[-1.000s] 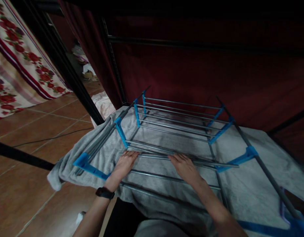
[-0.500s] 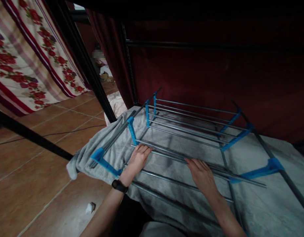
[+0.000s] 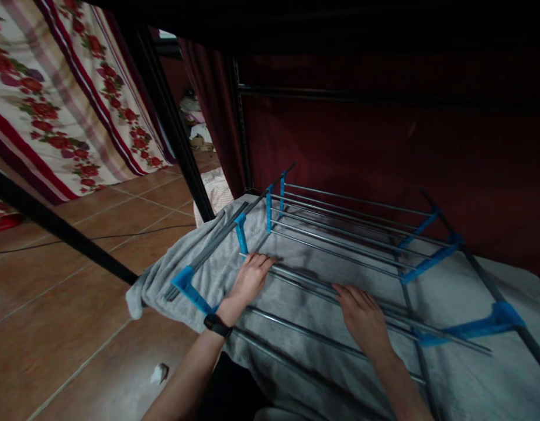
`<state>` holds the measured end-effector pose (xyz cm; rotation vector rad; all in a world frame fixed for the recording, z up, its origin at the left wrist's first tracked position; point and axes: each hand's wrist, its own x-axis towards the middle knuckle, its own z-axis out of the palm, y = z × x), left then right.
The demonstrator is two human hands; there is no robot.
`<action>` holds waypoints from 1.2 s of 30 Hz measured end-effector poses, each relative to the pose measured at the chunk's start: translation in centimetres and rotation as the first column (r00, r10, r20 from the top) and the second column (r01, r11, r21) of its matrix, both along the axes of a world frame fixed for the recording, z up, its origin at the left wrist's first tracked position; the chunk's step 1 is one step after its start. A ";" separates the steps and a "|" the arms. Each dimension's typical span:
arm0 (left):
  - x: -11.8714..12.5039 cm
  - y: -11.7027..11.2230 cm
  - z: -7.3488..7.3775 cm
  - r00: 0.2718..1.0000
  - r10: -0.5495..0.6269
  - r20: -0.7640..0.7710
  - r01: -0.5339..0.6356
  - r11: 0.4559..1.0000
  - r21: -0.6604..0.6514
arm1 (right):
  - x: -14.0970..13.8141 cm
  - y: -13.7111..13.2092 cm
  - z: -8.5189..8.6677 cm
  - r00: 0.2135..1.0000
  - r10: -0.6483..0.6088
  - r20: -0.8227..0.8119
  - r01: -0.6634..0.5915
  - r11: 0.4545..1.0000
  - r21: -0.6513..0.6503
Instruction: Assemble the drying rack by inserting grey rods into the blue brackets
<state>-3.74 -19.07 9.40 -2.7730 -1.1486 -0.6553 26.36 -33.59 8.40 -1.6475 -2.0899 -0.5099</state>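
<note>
A rack of grey metal tubes joined by blue plastic brackets [image 3: 471, 328] lies across a grey blanket [image 3: 291, 356]. My left hand [image 3: 252, 276], with a black band on its wrist, is closed over metal tubes [image 3: 305, 280] near the left blue bracket [image 3: 242, 233]. Farther right, my right hand [image 3: 363, 313] has its fingers curled over the same tubes, the fingertips partly hidden. The right ends of these tubes stick out past the right bracket. Several thinner crossbars [image 3: 340, 225] run between brackets at the far side of the rack.
Loose grey tubes [image 3: 208, 248] lie on the blanket at the left. Black metal bed posts [image 3: 175, 123] frame the space, with a dark red curtain [image 3: 340, 146] behind. A floral cloth [image 3: 89, 99] hangs at the left. On the tiled floor are a cable [image 3: 129, 234] and a crumpled white piece [image 3: 159, 373].
The view has shifted slightly, so the scene sits a little lower and to the right. Both hands keep their places on the tubes, whose right ends reach slightly farther past the right bracket.
</note>
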 end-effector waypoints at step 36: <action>-1.9 -6.1 10.3 0.940 0.092 0.327 -0.190 0.941 0.280 | 1.3 1.5 1.8 0.999 -0.039 0.025 0.033 0.982 0.184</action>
